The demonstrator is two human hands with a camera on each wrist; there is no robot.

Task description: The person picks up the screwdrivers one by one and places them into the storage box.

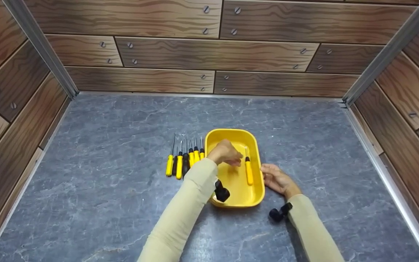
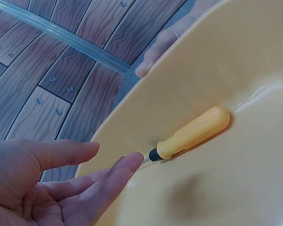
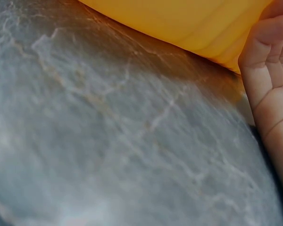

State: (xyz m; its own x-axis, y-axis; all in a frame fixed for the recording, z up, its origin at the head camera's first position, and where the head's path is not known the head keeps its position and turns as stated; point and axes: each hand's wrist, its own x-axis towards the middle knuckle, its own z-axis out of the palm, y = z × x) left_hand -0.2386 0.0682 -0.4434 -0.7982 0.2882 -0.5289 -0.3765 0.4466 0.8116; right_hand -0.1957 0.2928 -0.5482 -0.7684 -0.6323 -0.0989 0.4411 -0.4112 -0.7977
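Note:
A yellow plastic tray (image 1: 236,194) stands on the table, and one screwdriver (image 1: 249,173) with a yellow handle lies along its right inner side. My left hand (image 1: 227,153) is over the tray, left of this screwdriver. In the left wrist view the thumb and fingers are spread apart with nothing between them, the fingertips (image 2: 134,160) close to the screwdriver's shaft and overlapping its tip. My right hand (image 1: 277,179) rests its fingers against the outer right wall of the tray, as the right wrist view also shows.
Left of the tray several screwdrivers (image 1: 179,165) with yellow or black handles lie side by side, shafts pointing away; my left sleeve (image 1: 184,207) partly hides them. Wood-patterned walls (image 1: 209,54) border the grey marbled table (image 1: 104,174) at the back and sides.

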